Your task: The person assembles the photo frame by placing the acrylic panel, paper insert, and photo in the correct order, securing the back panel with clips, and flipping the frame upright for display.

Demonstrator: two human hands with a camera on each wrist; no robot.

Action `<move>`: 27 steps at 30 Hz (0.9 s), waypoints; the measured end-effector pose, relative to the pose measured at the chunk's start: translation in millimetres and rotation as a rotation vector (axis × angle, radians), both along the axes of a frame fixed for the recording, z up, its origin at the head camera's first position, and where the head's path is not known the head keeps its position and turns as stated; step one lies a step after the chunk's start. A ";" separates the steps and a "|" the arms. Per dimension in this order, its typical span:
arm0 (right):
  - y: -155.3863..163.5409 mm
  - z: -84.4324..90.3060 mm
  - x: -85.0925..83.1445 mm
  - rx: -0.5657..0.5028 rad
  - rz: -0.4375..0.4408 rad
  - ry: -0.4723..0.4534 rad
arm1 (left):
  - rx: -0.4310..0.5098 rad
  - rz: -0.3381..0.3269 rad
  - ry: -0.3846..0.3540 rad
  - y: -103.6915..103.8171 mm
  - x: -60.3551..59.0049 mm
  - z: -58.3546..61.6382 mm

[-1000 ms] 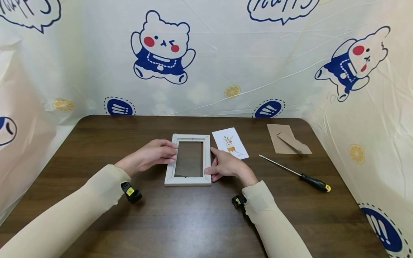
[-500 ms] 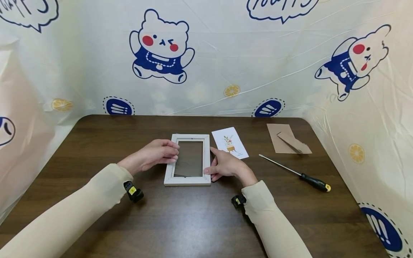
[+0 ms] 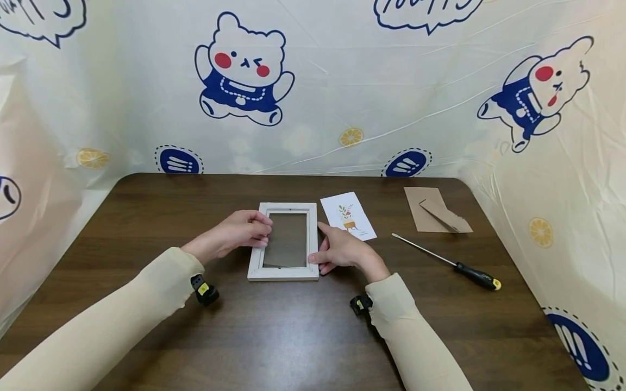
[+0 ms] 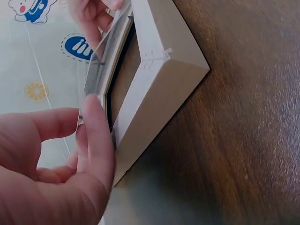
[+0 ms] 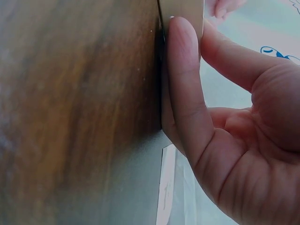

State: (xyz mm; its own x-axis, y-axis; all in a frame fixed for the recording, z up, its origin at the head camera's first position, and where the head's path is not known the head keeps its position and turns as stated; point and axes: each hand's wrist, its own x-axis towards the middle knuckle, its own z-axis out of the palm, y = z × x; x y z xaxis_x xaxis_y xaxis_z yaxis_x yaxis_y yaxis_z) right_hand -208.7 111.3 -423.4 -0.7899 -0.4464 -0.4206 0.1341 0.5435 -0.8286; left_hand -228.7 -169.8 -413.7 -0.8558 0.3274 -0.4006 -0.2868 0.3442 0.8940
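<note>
Head: frame (image 3: 283, 274) flat on the table (image 3: 244, 336), between the hands, long axis running away from the person. Left hand (image 3: 239, 232) at the left bar, about mid-length. Right hand (image 3: 344, 248) on the right bar, toward the near end. Card (image 3: 349, 214) just past the right hand; screwdriver (image 3: 467, 271) farther right.

Left wrist: fingertips nearly closed, pinching what looks like a clear sheet (image 4: 96, 70) by its edge. Sheet runs along the frame's long side, to the right of the left hand; that hand's nearest. Can't tell if it's fully free of the frame.

Right wrist: fingers closed about the frame's edge, low by the table.
</note>
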 end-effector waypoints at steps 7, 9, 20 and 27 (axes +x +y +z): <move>-1.3 0.1 -0.6 0.001 0.008 0.004 | -0.281 -0.037 0.199 1.1 2.0 0.6; -1.5 0.3 -0.4 0.001 0.008 0.002 | -0.340 -0.047 0.258 1.6 3.2 0.2; -1.0 -0.7 -1.2 0.006 -0.005 -0.002 | -0.507 -0.098 0.437 9.0 4.8 2.3; -1.5 -1.8 -1.1 -0.002 -0.005 -0.003 | -0.537 -0.118 0.441 10.0 6.0 2.9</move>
State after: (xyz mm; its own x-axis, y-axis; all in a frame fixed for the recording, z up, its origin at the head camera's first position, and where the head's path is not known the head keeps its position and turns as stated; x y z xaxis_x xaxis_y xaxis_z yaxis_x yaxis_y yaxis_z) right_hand -209.8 109.8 -425.2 -0.7911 -0.4432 -0.4216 0.1390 0.5409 -0.8295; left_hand -222.8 -159.8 -410.8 -0.9464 0.2827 -0.1563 0.1303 0.7768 0.6162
